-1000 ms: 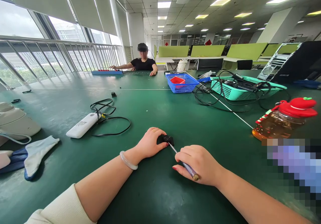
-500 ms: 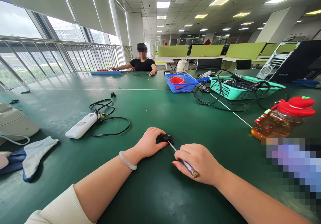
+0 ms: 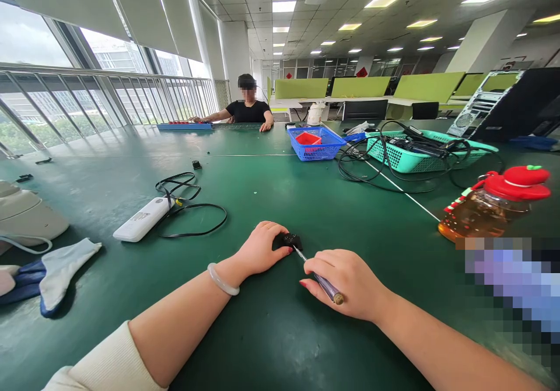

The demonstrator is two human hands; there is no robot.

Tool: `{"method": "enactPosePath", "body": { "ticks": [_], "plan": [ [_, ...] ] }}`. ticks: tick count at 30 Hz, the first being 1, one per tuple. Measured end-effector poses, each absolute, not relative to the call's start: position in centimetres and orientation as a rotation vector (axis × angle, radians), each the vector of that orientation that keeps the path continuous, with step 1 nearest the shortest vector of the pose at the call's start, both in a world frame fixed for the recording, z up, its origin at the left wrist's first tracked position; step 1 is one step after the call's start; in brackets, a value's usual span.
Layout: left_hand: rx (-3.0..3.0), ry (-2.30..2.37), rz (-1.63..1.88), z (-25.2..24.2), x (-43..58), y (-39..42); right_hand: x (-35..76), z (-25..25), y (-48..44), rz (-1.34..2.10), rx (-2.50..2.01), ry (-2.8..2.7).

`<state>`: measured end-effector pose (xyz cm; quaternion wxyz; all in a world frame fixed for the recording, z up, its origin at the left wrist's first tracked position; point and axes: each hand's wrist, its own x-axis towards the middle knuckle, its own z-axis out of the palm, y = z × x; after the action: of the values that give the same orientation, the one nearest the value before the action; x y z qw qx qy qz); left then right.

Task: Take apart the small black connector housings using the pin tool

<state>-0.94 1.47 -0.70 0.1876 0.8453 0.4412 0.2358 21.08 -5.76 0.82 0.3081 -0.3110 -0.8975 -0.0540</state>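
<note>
Between the fingers and thumb of my left hand (image 3: 261, 248) is a small black part (image 3: 292, 240), held down on the green tabletop (image 3: 271, 327). Its exact kind is too small to make out, and my fingers hide its left side. My right hand (image 3: 345, 283) is closed around the handle of a screwdriver (image 3: 329, 289). The thin metal shaft points up and left, and its tip meets the near side of the black part. A pale bangle (image 3: 223, 280) circles my left wrist.
Left lie a white power bank (image 3: 142, 220) with a black cable (image 3: 214, 207) and a glove (image 3: 65, 268). Right stands a red-lidded jar (image 3: 492, 207). Farther back are a blue basket (image 3: 317, 153), a teal basket (image 3: 396, 161) with cables and a seated person (image 3: 249, 111).
The handle end of the screwdriver has shifted slightly up and left with my right hand. My left hand and the black part stay in place.
</note>
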Motion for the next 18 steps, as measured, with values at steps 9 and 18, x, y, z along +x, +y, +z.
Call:
{"method": "enactPosePath", "body": {
  "ticks": [9,18],
  "plan": [
    [2.389,1.223,0.665,-0.56,-0.89,1.42,21.00,1.33,-5.90,-0.097,-0.790,-2.335],
    [2.390,1.236,0.633,-0.63,-0.90,1.50,20.85,1.38,-5.78,-0.178,-0.830,-2.262]
  ]
}}
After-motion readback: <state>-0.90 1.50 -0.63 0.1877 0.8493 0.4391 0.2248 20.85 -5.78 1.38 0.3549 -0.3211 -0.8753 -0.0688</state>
